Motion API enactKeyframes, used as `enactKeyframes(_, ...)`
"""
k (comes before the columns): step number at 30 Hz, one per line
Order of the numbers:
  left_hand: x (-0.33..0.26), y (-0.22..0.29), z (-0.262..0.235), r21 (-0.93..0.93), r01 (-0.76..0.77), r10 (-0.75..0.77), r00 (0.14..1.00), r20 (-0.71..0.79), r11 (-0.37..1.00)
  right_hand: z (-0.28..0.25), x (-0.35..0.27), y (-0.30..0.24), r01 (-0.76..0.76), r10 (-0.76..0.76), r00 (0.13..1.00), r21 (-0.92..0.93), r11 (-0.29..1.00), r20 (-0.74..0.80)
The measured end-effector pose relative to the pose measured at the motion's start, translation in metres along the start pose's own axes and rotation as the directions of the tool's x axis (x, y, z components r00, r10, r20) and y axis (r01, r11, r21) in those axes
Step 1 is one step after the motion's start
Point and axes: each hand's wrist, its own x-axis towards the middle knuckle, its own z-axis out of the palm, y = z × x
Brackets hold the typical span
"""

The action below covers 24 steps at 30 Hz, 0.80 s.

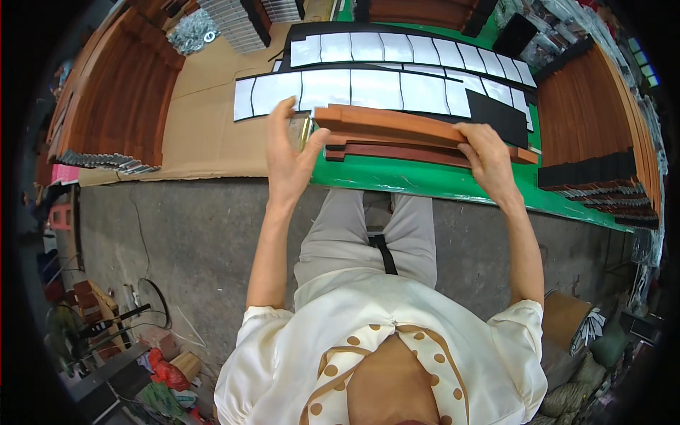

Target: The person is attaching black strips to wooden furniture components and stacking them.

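My right hand (489, 157) is closed around the right part of a long reddish-brown bar (389, 123), thumb in front and fingers over the top. At the bar's left end, my left hand (289, 154) is open, its thumb and fingers spread apart. Close by that hand is a small shiny, gold-looking piece (304, 132), partly hidden. More brown bar lengths (411, 153) show just below the held bar, above a green sheet (368, 177). Farther back lie glossy white panels (350, 88) divided by black curved lines, with a black sheet (499, 117) at their right.
Stacked brown bars stand at the left (134, 78) and at the right (591, 120). Brown cardboard (205, 127) covers the table's left part. At the back left are a clear bag of small parts (193, 34) and silvery stacked pieces (237, 25).
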Motion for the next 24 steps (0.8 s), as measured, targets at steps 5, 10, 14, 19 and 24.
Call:
enactKeyframes(5, 0.006, -0.020, 0.013, -0.125, 0.145, -0.108, 0.958, 0.265, 0.981, 0.016, -0.003, 0.021, -0.082, 0.079, 0.991, 0.032, 0.996, 0.105)
enactKeyframes(10, 0.009, -0.029, 0.021, -0.100, 0.160, -0.126, 0.951, 0.282, 0.982, 0.022, 0.004, 0.039, -0.091, 0.083, 0.987, 0.055, 0.994, 0.140)
enactKeyframes(14, 0.016, -0.026, 0.018, -0.126, 0.257, -0.202, 0.920, 0.335, 0.958, 0.019, 0.009, 0.039, -0.122, 0.106, 0.971, 0.062, 0.991, 0.212)
enactKeyframes(19, 0.038, -0.055, 0.008, -0.293, 0.137, -0.056, 0.962, 0.269, 0.946, 0.000, 0.038, 0.032, -0.169, 0.128, 0.948, 0.118, 0.979, 0.292)
enactKeyframes(24, 0.098, -0.108, 0.018, 0.337, -0.180, 0.086, 0.958, 0.275, 0.924, 0.031, 0.127, 0.027, 0.018, -0.046, 0.973, 0.128, 0.992, 0.227)
